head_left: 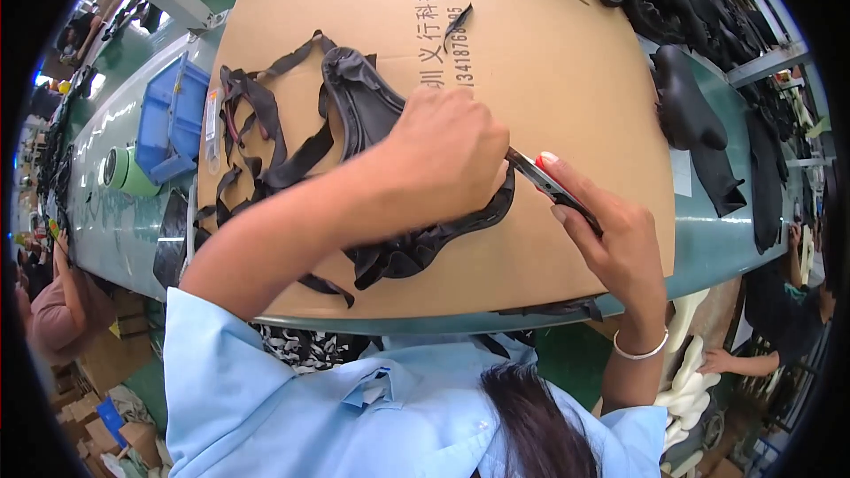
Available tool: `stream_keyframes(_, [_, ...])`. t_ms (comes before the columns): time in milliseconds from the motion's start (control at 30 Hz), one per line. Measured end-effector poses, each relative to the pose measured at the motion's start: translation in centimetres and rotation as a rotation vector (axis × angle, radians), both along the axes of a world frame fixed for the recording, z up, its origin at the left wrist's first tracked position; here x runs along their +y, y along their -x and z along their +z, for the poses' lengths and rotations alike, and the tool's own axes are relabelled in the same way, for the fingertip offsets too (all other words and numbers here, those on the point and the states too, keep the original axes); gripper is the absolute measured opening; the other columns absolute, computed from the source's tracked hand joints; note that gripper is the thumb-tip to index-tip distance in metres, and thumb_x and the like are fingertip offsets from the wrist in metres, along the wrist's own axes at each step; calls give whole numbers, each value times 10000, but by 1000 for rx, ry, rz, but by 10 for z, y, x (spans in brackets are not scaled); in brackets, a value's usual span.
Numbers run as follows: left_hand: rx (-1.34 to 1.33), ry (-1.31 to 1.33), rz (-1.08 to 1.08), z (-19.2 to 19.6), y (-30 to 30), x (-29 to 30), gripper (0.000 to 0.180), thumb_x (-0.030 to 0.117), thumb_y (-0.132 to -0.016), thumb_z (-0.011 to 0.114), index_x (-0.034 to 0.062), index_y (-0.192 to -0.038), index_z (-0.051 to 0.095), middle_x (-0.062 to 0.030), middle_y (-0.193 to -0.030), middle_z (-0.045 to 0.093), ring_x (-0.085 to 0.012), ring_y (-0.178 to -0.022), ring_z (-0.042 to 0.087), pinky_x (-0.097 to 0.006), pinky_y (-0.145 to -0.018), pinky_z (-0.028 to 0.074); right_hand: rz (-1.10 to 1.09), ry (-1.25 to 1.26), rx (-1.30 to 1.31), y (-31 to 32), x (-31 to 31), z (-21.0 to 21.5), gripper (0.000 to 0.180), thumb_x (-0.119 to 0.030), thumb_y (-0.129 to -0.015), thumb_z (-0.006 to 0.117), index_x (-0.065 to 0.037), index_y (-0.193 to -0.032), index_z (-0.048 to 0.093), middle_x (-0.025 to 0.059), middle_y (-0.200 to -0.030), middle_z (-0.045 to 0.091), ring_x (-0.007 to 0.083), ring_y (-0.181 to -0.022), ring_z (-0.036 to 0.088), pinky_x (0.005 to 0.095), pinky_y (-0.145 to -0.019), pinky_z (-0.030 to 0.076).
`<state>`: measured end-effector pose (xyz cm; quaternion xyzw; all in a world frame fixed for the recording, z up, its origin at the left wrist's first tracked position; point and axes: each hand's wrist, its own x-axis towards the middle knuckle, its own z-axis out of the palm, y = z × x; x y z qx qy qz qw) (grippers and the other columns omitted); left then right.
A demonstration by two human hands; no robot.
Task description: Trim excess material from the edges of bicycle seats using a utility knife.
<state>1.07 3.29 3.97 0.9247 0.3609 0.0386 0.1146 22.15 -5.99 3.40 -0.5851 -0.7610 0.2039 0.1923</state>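
A black bicycle saddle (361, 106) lies underside up on the cardboard sheet (567, 80), its raised rim showing and gathered black covering bunched along the near end. My left hand (447, 155) is clenched over the saddle's right side, gripping its covering; the fingertips are hidden beneath the fist. In my right hand (624, 230) is a utility knife (560, 188) with a red slider. Its blade end points up and left, close beside my left fist and the saddle's edge; whether it touches the covering I cannot tell.
Cut black strips (266, 124) lie left of the saddle. Beyond them stand a blue bin (173, 119) and a green container (128, 168). Another saddle (686, 102) and a heap of black covers (668, 0) are at right. Co-workers (66, 301) sit on both sides.
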Motion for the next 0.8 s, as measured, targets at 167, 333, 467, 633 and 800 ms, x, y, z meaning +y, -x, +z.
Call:
stream_keyframes(167, [-181,524,159,-2,-1,41,251,205,-711,625,-43,-679,644,-142,-657,615,-217,-592,525,-311,-608,437,-47,120,298,6,0,-18,543,-72,-858,636,-180,-1374,504,187,-968,675,320,-730,652,381,-652,502])
stream_keyframes(333, [-750,1065,542,-9,3,41,185,168,-751,629,17,-643,634,-20,-664,595,-107,-631,482,-245,-610,380,-172,29,241,29,-37,-21,573,-53,-887,603,-110,-1427,418,203,-1081,657,382,-815,661,400,-701,515])
stream_keyframes(467, [-1427,1060,755,-8,-5,35,171,112,-788,613,72,-631,558,13,-649,502,-82,-646,439,-245,-659,356,-181,-129,112,37,-56,-30,566,-56,-901,587,-23,-1428,383,220,-1135,644,374,-898,670,394,-720,529])
stream_keyframes(633, [-1958,1255,36,-3,-1,30,247,157,-854,590,89,-629,513,-38,-721,454,-175,-834,428,-343,-803,323,-313,72,214,56,-72,-28,595,-65,-904,575,-4,-1442,328,245,-1223,594,399,-963,654,404,-749,537])
stream_keyframes(800, [-2343,1176,-518,19,-4,1,256,224,-893,611,79,-683,588,-83,-948,587,-198,-953,511,-359,-835,374,-399,290,557,69,-99,-22,584,-95,-939,507,-101,-1484,296,88,-693,594,138,-443,519,295,-462,448])
